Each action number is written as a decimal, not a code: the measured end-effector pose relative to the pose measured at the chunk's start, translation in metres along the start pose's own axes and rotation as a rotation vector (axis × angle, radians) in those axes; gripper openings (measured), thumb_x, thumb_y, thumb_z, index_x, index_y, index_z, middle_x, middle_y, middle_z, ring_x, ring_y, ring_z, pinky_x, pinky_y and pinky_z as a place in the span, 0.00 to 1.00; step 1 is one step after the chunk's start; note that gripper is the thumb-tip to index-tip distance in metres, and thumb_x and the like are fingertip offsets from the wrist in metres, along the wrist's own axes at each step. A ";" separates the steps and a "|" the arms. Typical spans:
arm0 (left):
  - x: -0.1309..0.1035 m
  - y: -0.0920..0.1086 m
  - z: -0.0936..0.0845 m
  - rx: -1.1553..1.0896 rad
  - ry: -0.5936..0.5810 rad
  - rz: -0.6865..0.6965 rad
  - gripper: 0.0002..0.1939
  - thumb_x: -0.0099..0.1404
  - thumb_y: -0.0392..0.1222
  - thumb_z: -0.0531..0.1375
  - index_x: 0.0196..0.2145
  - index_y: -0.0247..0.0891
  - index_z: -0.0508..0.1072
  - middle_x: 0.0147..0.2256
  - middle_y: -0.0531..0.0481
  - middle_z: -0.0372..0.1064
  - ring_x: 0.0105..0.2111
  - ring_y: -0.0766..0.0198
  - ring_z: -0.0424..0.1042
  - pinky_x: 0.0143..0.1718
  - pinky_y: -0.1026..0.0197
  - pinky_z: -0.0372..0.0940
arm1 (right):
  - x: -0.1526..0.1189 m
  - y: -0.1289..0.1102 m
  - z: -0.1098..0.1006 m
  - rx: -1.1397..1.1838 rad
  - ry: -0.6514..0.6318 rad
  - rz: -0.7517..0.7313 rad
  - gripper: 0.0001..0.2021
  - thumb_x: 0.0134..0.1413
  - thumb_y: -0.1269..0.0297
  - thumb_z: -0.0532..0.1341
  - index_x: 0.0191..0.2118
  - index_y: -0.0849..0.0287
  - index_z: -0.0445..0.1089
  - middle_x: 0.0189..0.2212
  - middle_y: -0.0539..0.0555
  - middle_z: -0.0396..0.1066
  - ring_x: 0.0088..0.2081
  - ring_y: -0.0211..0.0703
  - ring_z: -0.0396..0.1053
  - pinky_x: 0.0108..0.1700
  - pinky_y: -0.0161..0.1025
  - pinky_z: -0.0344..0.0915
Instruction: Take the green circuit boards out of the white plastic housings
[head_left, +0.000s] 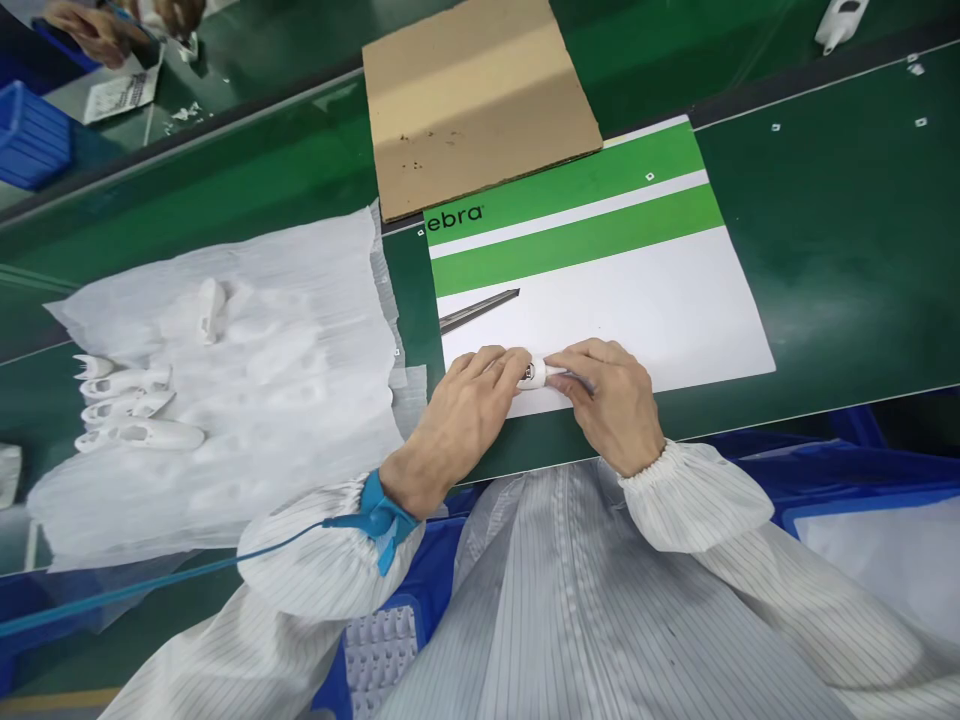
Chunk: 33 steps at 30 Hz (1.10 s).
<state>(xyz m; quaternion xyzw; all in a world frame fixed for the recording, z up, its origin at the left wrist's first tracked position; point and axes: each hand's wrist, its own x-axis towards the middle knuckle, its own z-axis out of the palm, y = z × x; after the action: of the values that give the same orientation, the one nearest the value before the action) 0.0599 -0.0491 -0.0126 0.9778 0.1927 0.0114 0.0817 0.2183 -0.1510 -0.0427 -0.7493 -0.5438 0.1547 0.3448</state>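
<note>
A small white plastic device (533,374) with a dark window lies between both hands, just above the white and green printed sheet (637,300). My left hand (480,400) is closed around its left part, and the fingers cover most of it. At its narrow right end, my right hand (615,400) pinches with thumb and fingers. Whether anything else small sits in that pinch is hidden. A blue wrist strap (382,515) with a cord circles my left wrist.
Several white plastic shells (142,435) lie on crinkled white foam sheeting (300,400) at left. Behind the printed sheet is a cardboard piece (480,100). Another white device (840,22) lies far right. Across the bench are a co-worker's hands (97,30) and a blue basket (34,135).
</note>
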 end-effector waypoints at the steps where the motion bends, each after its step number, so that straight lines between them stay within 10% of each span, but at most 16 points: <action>1: 0.001 0.002 -0.002 0.029 -0.019 0.001 0.14 0.72 0.30 0.48 0.54 0.35 0.63 0.49 0.41 0.71 0.53 0.52 0.67 0.48 0.51 0.66 | 0.000 0.000 0.000 -0.003 0.002 0.002 0.08 0.61 0.68 0.61 0.42 0.53 0.77 0.38 0.53 0.75 0.40 0.48 0.69 0.41 0.46 0.65; 16: 0.018 0.008 -0.007 -0.114 -0.068 -0.244 0.11 0.70 0.36 0.57 0.48 0.37 0.73 0.42 0.44 0.73 0.45 0.54 0.73 0.44 0.54 0.70 | 0.006 -0.005 0.005 -0.098 -0.022 0.025 0.17 0.63 0.47 0.56 0.48 0.49 0.75 0.37 0.55 0.70 0.41 0.49 0.65 0.40 0.46 0.56; 20: 0.018 -0.002 -0.012 -0.359 0.002 -0.326 0.26 0.64 0.49 0.64 0.57 0.39 0.67 0.51 0.45 0.71 0.52 0.55 0.70 0.52 0.53 0.67 | 0.004 -0.009 0.014 -0.162 0.029 0.013 0.15 0.65 0.49 0.55 0.50 0.44 0.74 0.38 0.54 0.68 0.40 0.47 0.61 0.39 0.45 0.51; 28: 0.013 0.015 0.018 -0.433 0.225 -0.300 0.16 0.67 0.41 0.62 0.52 0.41 0.68 0.45 0.48 0.71 0.48 0.59 0.68 0.49 0.57 0.66 | -0.003 -0.014 0.027 -0.272 0.111 0.033 0.14 0.68 0.56 0.53 0.52 0.42 0.72 0.43 0.53 0.70 0.42 0.46 0.64 0.42 0.48 0.50; 33: 0.002 -0.004 0.013 -0.320 0.154 -0.079 0.18 0.67 0.38 0.61 0.53 0.35 0.65 0.48 0.43 0.69 0.50 0.55 0.65 0.53 0.51 0.65 | 0.002 -0.006 0.016 -0.140 0.036 0.018 0.12 0.66 0.56 0.57 0.51 0.45 0.74 0.42 0.52 0.71 0.42 0.45 0.67 0.43 0.46 0.55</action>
<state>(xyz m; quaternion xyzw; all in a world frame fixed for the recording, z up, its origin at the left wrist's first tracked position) 0.0614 -0.0466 -0.0263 0.9401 0.2324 0.1137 0.2218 0.2049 -0.1425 -0.0496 -0.7791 -0.5402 0.1059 0.3001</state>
